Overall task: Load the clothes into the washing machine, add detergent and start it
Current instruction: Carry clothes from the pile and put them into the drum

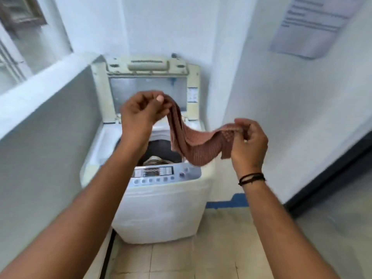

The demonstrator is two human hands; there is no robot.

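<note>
The person holds 1 reddish-brown cloth (pixel 191 141) in the air above the washing machine (pixel 159 208), stretched between 2 hands. The left hand (pixel 138 111) is raised higher, in front of the upright open lid (pixel 149 77); its fingers (pixel 160 98) are curled, and thumb and fingertips pinch 1 upper corner of the cloth, which leaves the hand on its right side. The right hand (pixel 248 143) sits lower and out past the machine's right edge; its fingers (pixel 239 125) are bent and pinch the opposite edge of the cloth, with a short flap hanging down beside the palm. Between the 2 grips the cloth sags in a loose curve, its lowest fold hanging just above the control panel (pixel 161 174) at the front of the machine, and partly over the right side of the drum opening (pixel 159 150). The fabric shows a fine ribbed or checked pattern.

Inside the drum, some pale, striped laundry (pixel 156 161) is visible, low and near the front rim. A dark cord bracelet (pixel 251 178) circles the right wrist. The machine stands on a tiled floor (pixel 181 262) in a narrow corner, with a low grey wall (pixel 46 137) on its left and a white wall carrying a blurred notice (pixel 314 25) on its right.
</note>
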